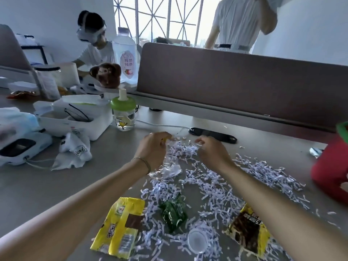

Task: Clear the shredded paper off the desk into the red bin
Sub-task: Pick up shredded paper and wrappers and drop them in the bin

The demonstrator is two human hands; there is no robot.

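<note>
White shredded paper [212, 185] lies scattered over the middle and right of the grey desk [37, 185]. My left hand [153, 147] has curled fingers round something small and yellow, with a few shreds, at the pile's far edge. My right hand [211, 150] is beside it, fingers curled and pinching shreds at the far side of the pile. The red bin [327, 166] with a green rim stands at the right edge, only partly in view.
Among the shreds lie a yellow wrapper [120, 225], a green wrapper [174, 211], a yellow-and-black packet [248, 230], a clear lid [196, 240] and clear plastic [170, 170]. A white box [79, 117], a green-capped bottle [123, 114] and a divider panel [235, 85] stand behind. Two people are beyond.
</note>
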